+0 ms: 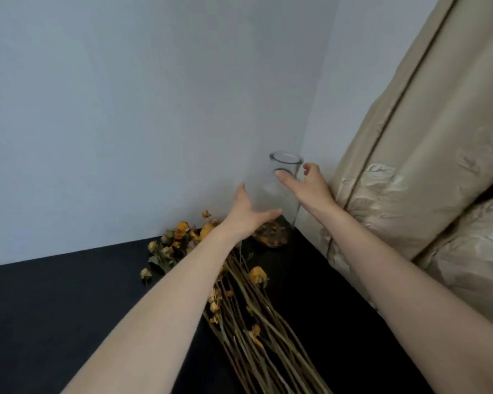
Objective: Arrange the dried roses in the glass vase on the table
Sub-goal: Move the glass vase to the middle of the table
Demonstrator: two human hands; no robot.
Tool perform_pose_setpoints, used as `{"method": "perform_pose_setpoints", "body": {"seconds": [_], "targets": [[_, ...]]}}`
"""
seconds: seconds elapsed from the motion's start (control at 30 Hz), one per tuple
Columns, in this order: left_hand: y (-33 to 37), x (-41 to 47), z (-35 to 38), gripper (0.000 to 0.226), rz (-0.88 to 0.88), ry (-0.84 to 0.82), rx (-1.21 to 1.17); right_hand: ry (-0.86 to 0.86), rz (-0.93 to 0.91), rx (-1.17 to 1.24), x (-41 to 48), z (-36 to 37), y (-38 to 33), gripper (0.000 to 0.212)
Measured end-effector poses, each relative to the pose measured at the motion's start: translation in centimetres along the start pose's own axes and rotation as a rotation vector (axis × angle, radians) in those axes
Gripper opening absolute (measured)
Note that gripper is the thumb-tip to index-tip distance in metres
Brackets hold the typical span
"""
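Observation:
A clear glass vase [285,162] stands in the far corner of the dark table [69,302], with dried petals at its bottom [272,236]. A bundle of dried roses [239,294] with orange-yellow heads and long stems lies flat on the table, heads toward the wall. My left hand [248,213] is spread open at the vase's lower left side. My right hand [306,182] is open around the vase's neck, thumb in front and fingers behind. Whether either hand touches the glass I cannot tell.
Pale walls [125,109] meet in a corner right behind the vase. A beige patterned curtain [424,166] hangs along the table's right edge, close to my right forearm.

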State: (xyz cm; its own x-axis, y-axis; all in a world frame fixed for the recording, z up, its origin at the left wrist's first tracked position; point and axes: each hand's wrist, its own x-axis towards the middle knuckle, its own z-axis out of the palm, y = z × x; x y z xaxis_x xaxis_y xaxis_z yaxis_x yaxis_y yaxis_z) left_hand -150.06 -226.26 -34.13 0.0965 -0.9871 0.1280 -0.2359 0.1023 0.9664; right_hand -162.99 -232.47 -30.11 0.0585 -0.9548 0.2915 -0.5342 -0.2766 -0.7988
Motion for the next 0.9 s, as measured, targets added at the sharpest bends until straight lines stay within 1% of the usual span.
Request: {"method": "perform_pose_setpoints", "body": {"seconds": [0.07, 0.13, 0.2, 0.3, 0.43, 0.53, 0.63, 0.73, 0.9], "targets": [[-1.2, 1.5, 1.4, 0.112, -0.058, -0.027, -0.046, -0.031, 0.016, 0.062, 0.9, 0.8, 0.3, 0.075], [-2.3, 2.7, 2.2, 0.119, -0.084, -0.016, 0.000, -0.076, -0.001, 0.133, 1.7, 1.5, 0.4, 0.070], [-3.4, 3.7, 2.4, 0.122, -0.104, 0.003, 0.012, -0.076, -0.001, 0.207, 2.1, 1.9, 0.6, 0.070], [-4.6, 4.4, 2.7, 0.120, -0.099, 0.013, 0.019, -0.004, -0.008, 0.266, 2.5, 2.6, 1.1, 0.066], [-4.9, 5.2, 2.6, 0.115, -0.089, 0.045, 0.058, 0.068, -0.040, 0.203, 2.7, 2.9, 1.4, 0.055], [-4.5, 5.1, 2.3, 0.111, -0.053, 0.089, 0.101, 0.086, -0.079, 0.183, 2.5, 2.7, 0.7, 0.047], [-3.0, 4.6, 1.5, 0.110, 0.011, 0.143, 0.075, 0.108, -0.161, 0.178, 2.0, 2.0, -1.5, 0.042], [-0.2, 3.5, 0.0, 0.110, 0.072, 0.179, 0.045, 0.110, -0.244, 0.213, 1.0, 0.7, -4.9, 0.043], [3.9, -1.8, -3.9, 0.116, 0.170, 0.307, 0.118, 0.079, -0.363, 0.288, -2.7, -0.2, -11.1, 0.043]]}}
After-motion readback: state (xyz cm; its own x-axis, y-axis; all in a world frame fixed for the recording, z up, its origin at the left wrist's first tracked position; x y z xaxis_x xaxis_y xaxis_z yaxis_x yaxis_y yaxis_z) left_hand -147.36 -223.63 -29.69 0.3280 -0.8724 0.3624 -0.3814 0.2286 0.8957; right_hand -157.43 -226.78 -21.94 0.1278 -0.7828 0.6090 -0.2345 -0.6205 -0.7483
